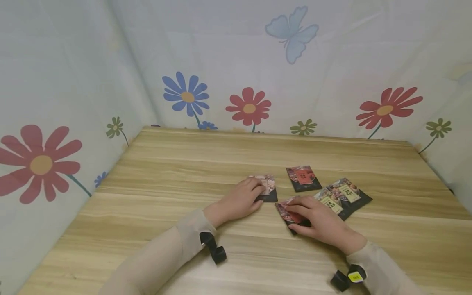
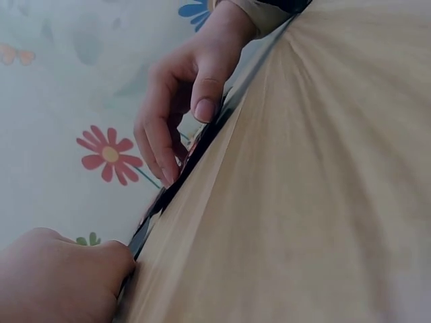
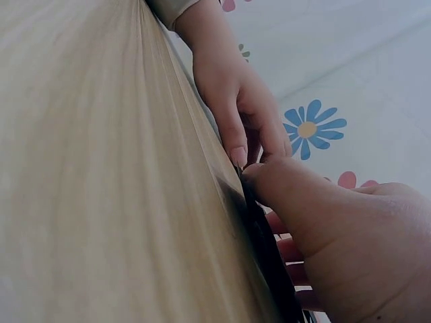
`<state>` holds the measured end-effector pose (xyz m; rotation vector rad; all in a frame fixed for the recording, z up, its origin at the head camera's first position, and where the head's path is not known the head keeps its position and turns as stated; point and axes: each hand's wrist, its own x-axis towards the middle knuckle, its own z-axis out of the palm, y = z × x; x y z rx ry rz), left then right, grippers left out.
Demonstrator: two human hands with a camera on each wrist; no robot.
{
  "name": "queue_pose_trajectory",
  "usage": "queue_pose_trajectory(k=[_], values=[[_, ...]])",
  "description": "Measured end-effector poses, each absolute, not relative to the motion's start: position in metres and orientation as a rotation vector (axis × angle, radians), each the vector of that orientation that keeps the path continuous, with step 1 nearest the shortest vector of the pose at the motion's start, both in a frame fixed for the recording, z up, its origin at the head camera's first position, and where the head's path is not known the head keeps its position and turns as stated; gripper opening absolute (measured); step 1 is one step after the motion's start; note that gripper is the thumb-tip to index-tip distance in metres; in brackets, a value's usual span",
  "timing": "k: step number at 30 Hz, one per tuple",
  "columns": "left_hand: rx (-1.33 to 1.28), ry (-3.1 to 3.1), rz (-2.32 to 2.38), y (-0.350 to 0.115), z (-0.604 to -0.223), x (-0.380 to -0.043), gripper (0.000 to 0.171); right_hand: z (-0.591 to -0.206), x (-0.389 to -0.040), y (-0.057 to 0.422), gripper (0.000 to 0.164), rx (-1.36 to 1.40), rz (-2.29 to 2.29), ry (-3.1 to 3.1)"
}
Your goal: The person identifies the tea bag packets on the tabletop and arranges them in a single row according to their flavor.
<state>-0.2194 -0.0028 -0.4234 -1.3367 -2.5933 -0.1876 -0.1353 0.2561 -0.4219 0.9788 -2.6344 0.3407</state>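
Note:
My left hand point(image 1: 239, 198) rests on a dark packet point(image 1: 272, 196) with a food picture and a pale pink label, fingers across its top and thumb by its lower left edge. To the right, my right hand point(image 1: 317, 217) lies over a red-labelled packet point(image 1: 282, 211), fingertips on the printed face and thumb near the lower edge. In the left wrist view the right hand point(image 2: 192, 87) arches, thumb and fingers apart. Another red-labelled packet point(image 1: 303, 178) lies flat behind. Yellow-labelled packets point(image 1: 350, 192) lie side by side, partly behind the right hand.
All packets are on a wood-grain table point(image 1: 177, 164). A pale curtain point(image 1: 221, 49) with printed flowers and a butterfly hangs along the back and sides. Black straps with small dark pieces point(image 1: 218, 255) circle both wrists.

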Motion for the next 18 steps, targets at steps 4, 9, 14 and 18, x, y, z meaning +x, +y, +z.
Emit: queue_pose_trajectory(k=[4,9,14,18], values=[[-1.356,-2.567,-0.2,-0.01,-0.423,-0.217,0.037,-0.422,-0.135,0.256,0.044,0.973,0.347,-2.641],[-1.358,-2.561,-0.2,-0.019,-0.425,-0.214,0.036,-0.422,-0.135,0.255,0.044,0.969,0.345,-2.646],[-1.352,-2.589,-0.2,-0.026,-0.426,-0.21,0.038,-0.421,-0.135,0.255,0.044,0.967,0.336,-2.644],[-1.345,-2.598,-0.189,-0.031,-0.426,-0.207,0.037,-0.421,-0.135,0.256,0.043,0.98,0.33,-2.618]])
